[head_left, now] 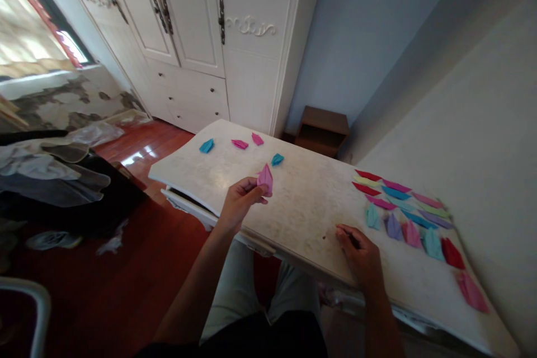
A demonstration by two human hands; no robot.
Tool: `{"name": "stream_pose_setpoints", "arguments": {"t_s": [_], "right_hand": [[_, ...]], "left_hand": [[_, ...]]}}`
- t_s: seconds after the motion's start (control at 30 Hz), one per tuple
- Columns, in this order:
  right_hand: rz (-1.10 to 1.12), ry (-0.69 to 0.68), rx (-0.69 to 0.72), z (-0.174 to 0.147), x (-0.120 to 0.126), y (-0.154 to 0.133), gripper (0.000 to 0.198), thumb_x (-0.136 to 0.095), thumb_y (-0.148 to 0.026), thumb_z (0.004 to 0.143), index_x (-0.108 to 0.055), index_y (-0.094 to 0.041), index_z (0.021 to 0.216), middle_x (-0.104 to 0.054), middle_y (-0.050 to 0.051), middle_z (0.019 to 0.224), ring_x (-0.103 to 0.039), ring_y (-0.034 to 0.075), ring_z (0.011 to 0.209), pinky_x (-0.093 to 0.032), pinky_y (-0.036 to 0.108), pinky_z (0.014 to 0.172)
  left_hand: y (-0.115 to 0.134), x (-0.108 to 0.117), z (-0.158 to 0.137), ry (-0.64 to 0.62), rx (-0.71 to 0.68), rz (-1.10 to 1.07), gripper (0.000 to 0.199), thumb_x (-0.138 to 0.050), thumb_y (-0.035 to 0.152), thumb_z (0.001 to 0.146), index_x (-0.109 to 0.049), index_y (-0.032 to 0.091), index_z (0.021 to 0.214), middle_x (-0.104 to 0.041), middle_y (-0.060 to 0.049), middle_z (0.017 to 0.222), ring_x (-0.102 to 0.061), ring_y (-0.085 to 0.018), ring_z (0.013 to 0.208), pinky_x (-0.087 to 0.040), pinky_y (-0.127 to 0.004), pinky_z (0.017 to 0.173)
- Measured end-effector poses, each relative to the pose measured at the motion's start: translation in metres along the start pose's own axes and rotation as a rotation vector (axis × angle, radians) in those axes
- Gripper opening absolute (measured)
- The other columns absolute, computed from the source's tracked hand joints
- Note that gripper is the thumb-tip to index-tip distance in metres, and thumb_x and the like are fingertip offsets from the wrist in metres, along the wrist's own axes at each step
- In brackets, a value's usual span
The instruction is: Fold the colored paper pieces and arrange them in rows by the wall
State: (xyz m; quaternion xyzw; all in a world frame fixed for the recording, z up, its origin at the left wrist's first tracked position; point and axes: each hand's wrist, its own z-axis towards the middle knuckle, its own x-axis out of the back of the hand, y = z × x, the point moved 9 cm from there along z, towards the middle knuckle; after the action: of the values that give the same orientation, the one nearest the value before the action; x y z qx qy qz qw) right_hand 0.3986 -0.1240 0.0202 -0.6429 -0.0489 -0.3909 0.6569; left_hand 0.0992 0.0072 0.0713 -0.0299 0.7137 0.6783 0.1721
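My left hand point(241, 201) is closed on a pink folded paper piece point(265, 178), pinched between thumb and fingers with its pointed tip upward, above the table. My right hand point(359, 249) rests near the table's front edge, its fingers pinched together; whether anything small is between them I cannot make out. A tiny dark speck point(324, 237) lies just left of its fingertips. Beyond my left hand, a blue folded piece point(277, 159), two magenta ones, such as this magenta piece point(239, 144), and another blue piece point(206, 146) lie scattered.
On the white table point(302, 201), several folded papers in many colours lie in rows at the right, with a pink one point(472, 291) nearest me. A white wardrobe point(251, 56) and a brown nightstand point(323, 126) stand behind. Cloth-covered clutter point(54, 173) is at left.
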Motion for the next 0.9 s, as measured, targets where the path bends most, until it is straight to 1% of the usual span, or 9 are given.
{"name": "stream_pose_setpoints", "arguments": {"t_s": [0.07,0.17,0.23,0.3,0.4,0.5,0.67,0.8,0.9], "right_hand": [[0.014,0.000,0.005,-0.001,0.000,0.000,0.037,-0.057,-0.050,0.081,-0.073,-0.018,0.092,-0.073,0.009,0.092,-0.066,0.023,0.078,-0.054,0.035,0.074],[0.033,-0.010,0.028,0.000,-0.001,-0.001,0.036,-0.056,-0.048,0.083,-0.072,-0.018,0.092,-0.073,0.009,0.091,-0.066,0.023,0.079,-0.053,0.034,0.073],[0.040,-0.021,0.045,0.000,-0.002,-0.004,0.035,-0.054,-0.047,0.084,-0.072,-0.018,0.093,-0.073,0.009,0.091,-0.066,0.022,0.078,-0.052,0.033,0.072],[0.056,-0.023,0.068,0.001,-0.002,-0.008,0.033,-0.053,-0.044,0.085,-0.072,-0.019,0.093,-0.073,0.009,0.090,-0.065,0.021,0.077,-0.051,0.032,0.071],[0.083,-0.013,0.114,-0.001,-0.001,-0.016,0.028,-0.053,-0.039,0.086,-0.070,-0.019,0.090,-0.072,0.007,0.087,-0.064,0.019,0.075,-0.049,0.029,0.069],[0.094,-0.014,0.140,-0.008,0.001,-0.018,0.023,-0.051,-0.033,0.086,-0.068,-0.019,0.081,-0.069,0.004,0.077,-0.059,0.016,0.064,-0.045,0.026,0.062],[0.084,0.033,0.116,-0.025,0.023,-0.003,0.025,-0.051,-0.030,0.083,-0.058,-0.019,0.062,-0.058,0.000,0.056,-0.050,0.013,0.051,-0.037,0.024,0.051],[0.129,0.106,0.096,-0.041,0.057,0.010,0.018,-0.050,-0.026,0.087,-0.064,-0.018,0.077,-0.065,0.002,0.074,-0.057,0.015,0.064,-0.042,0.024,0.060],[0.093,0.162,0.071,-0.051,0.078,0.019,0.017,-0.051,-0.026,0.087,-0.067,-0.019,0.086,-0.066,0.003,0.078,-0.057,0.015,0.064,-0.044,0.025,0.061]], "left_hand": [[-0.012,-0.022,-0.001,-0.034,0.040,-0.043,0.030,-0.070,0.042,0.071,-0.062,0.014,0.076,-0.062,-0.002,0.067,-0.059,-0.012,0.062,-0.048,-0.022,0.056],[-0.032,-0.053,-0.003,-0.066,0.083,-0.031,0.034,-0.066,0.046,0.075,-0.058,0.014,0.066,-0.050,0.003,0.052,-0.043,-0.006,0.047,-0.033,-0.018,0.045],[-0.047,-0.075,-0.006,-0.102,0.114,0.002,0.037,-0.066,0.048,0.075,-0.056,0.015,0.064,-0.043,0.005,0.049,-0.035,-0.004,0.044,-0.026,-0.018,0.042],[-0.059,-0.102,-0.010,-0.180,0.149,0.033,0.038,-0.068,0.050,0.072,-0.058,0.014,0.064,-0.042,0.005,0.049,-0.033,-0.004,0.044,-0.023,-0.019,0.042],[-0.070,-0.148,-0.019,-0.338,0.181,0.061,0.037,-0.070,0.050,0.070,-0.064,0.014,0.073,-0.046,0.005,0.051,-0.035,-0.004,0.045,-0.025,-0.019,0.043],[-0.076,-0.190,-0.029,-0.478,0.174,0.074,0.039,-0.072,0.050,0.068,-0.068,0.014,0.084,-0.055,0.002,0.058,-0.041,-0.006,0.047,-0.031,-0.019,0.044],[-0.093,-0.250,-0.044,-0.707,0.214,0.137,0.036,-0.074,0.045,0.068,-0.068,0.013,0.083,-0.061,0.000,0.057,-0.050,-0.009,0.047,-0.039,-0.020,0.046],[-0.107,-0.287,-0.048,-0.773,0.238,0.226,0.033,-0.070,0.045,0.071,-0.065,0.013,0.079,-0.061,0.001,0.053,-0.050,-0.009,0.041,-0.038,-0.020,0.042],[-0.122,-0.314,-0.050,-0.791,0.242,0.309,0.030,-0.062,0.045,0.077,-0.063,0.015,0.076,-0.057,0.002,0.049,-0.048,-0.009,0.037,-0.034,-0.020,0.040]]}}
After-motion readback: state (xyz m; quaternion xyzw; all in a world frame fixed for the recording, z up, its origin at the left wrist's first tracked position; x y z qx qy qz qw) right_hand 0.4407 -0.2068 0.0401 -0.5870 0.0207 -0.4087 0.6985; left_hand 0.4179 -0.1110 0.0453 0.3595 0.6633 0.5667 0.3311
